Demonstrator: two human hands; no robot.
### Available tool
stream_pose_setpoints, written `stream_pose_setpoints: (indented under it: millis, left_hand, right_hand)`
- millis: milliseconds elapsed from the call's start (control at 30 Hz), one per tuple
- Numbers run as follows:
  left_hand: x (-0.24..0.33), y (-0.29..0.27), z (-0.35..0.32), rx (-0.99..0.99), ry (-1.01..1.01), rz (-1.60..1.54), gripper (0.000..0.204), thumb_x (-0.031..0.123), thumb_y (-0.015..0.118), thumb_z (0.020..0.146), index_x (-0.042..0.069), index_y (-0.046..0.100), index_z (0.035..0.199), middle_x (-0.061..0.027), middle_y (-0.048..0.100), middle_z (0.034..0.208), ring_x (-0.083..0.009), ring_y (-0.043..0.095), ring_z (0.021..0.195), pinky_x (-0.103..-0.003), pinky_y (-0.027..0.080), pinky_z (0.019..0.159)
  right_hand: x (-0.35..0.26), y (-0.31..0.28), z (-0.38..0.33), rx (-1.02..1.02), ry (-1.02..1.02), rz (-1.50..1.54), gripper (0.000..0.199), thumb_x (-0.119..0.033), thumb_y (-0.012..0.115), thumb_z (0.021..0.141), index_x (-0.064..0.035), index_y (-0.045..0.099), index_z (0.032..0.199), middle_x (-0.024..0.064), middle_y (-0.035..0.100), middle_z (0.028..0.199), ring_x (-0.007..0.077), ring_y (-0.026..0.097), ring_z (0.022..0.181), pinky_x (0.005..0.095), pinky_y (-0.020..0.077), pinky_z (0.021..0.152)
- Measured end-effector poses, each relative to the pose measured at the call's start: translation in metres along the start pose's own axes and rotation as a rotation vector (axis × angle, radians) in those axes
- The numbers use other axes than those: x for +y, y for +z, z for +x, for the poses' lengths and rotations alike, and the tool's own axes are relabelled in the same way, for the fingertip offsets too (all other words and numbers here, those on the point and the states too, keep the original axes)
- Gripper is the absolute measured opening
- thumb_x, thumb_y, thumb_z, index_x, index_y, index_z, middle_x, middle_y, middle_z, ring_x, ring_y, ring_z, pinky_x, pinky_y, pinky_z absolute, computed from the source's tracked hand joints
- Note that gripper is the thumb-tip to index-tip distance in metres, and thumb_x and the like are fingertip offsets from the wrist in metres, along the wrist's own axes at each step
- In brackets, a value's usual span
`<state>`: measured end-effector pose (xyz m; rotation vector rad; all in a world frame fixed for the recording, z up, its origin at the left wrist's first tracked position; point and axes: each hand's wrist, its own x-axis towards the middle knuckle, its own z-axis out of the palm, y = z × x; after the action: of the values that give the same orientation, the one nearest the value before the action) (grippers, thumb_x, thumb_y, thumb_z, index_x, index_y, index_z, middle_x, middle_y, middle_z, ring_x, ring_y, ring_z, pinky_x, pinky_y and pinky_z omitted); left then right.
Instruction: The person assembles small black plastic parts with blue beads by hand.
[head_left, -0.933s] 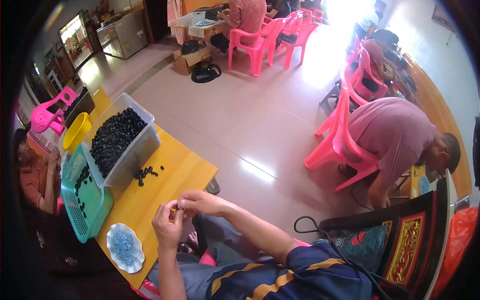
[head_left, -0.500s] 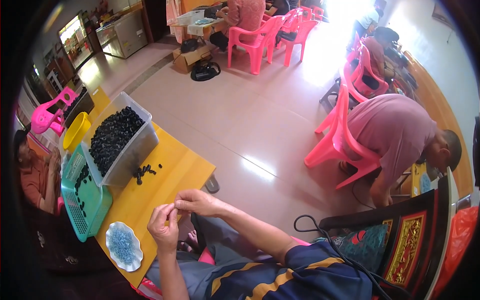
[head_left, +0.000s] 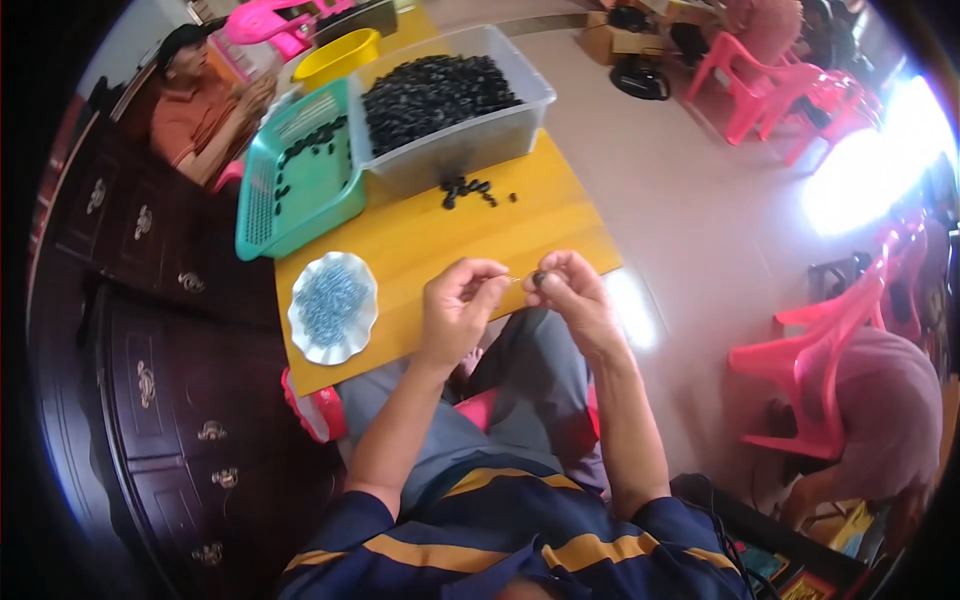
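Right hand (head_left: 580, 305): pinching a small dark piece (head_left: 540, 279) between thumb and index finger.
Left hand (head_left: 460, 310): pinching a thin piece (head_left: 513, 280), too small to identify, and holding it out toward the dark piece; touching or apart, impossible to tell.
Dark piece: sitting at the right fingertips, just right of the thin piece.
Yellow table (head_left: 420, 245): spreading beneath the grip, mostly beyond it and to its left.
Loose black pieces (head_left: 449, 200): lying in a small cluster beyond the grip, slightly left.
Scalloped white plate (head_left: 333, 356): resting left of the grip, holding a heap of light-blue bits (head_left: 332, 305).
Clear bin (head_left: 500, 140): standing beyond the cluster, brimming with more black pieces (head_left: 435, 100).
Green basket (head_left: 310, 205): sitting beyond the plate, left of the bin, holding scattered black pieces.
Yellow basin (head_left: 340, 60): standing farther out, behind the basket.
Person in orange (head_left: 185, 120): sitting well left of the grip, past the basket.
Dark cabinet (head_left: 200, 330): standing left of the plate.
Pink chair (head_left: 810, 380): standing well right of the grip.
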<state>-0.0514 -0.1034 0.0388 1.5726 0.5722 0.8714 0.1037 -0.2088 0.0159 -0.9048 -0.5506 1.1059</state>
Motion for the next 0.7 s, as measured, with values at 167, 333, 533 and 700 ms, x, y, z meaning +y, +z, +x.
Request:
stream_pose_setpoints:
  millis: [167, 333, 533, 700]
  left_hand:
    - [0.005, -0.002, 0.000, -0.003, 0.059, 0.092, 0.005, -0.001, 0.067, 0.090, -0.001, 0.067, 0.095, -0.0041, 0.068, 0.083, -0.0079, 0.064, 0.071, -0.022, 0.051, 0.063]
    - [0.014, 0.003, 0.002, -0.032, 0.167, 0.178, 0.006, -0.003, 0.068, 0.088, -0.003, 0.067, 0.094, -0.0071, 0.069, 0.086, -0.0108, 0.067, 0.073, -0.025, 0.054, 0.064]
    - [0.019, 0.004, 0.003, -0.114, 0.295, 0.247, 0.014, 0.001, 0.069, 0.089, -0.002, 0.071, 0.103, -0.0075, 0.069, 0.088, -0.0128, 0.067, 0.075, -0.025, 0.053, 0.069]
    - [0.001, 0.012, 0.020, 0.049, 0.189, 0.151, 0.022, 0.002, 0.067, 0.090, -0.001, 0.068, 0.112, -0.0062, 0.067, 0.084, -0.0087, 0.061, 0.069, -0.022, 0.051, 0.065]
  right_hand:
    - [0.009, 0.002, 0.004, -0.072, 0.003, -0.009, 0.019, -0.013, 0.062, 0.099, -0.0020, 0.057, 0.114, 0.0080, 0.069, 0.100, 0.0144, 0.067, 0.089, 0.0286, 0.0549, 0.085]
    - [0.009, 0.004, 0.003, -0.052, -0.011, -0.022, 0.017, -0.013, 0.062, 0.099, -0.0013, 0.059, 0.111, 0.0065, 0.069, 0.097, 0.0131, 0.067, 0.088, 0.0285, 0.0548, 0.084]
    - [0.008, 0.003, 0.003, -0.100, -0.023, -0.027, 0.019, -0.013, 0.061, 0.100, -0.0005, 0.057, 0.113, 0.0074, 0.069, 0.096, 0.0136, 0.067, 0.087, 0.0284, 0.0545, 0.084]
    - [0.002, 0.004, 0.001, -0.039, -0.027, 0.012, 0.018, -0.012, 0.060, 0.100, -0.0014, 0.056, 0.114, 0.0081, 0.069, 0.096, 0.0141, 0.067, 0.087, 0.0284, 0.0538, 0.084]
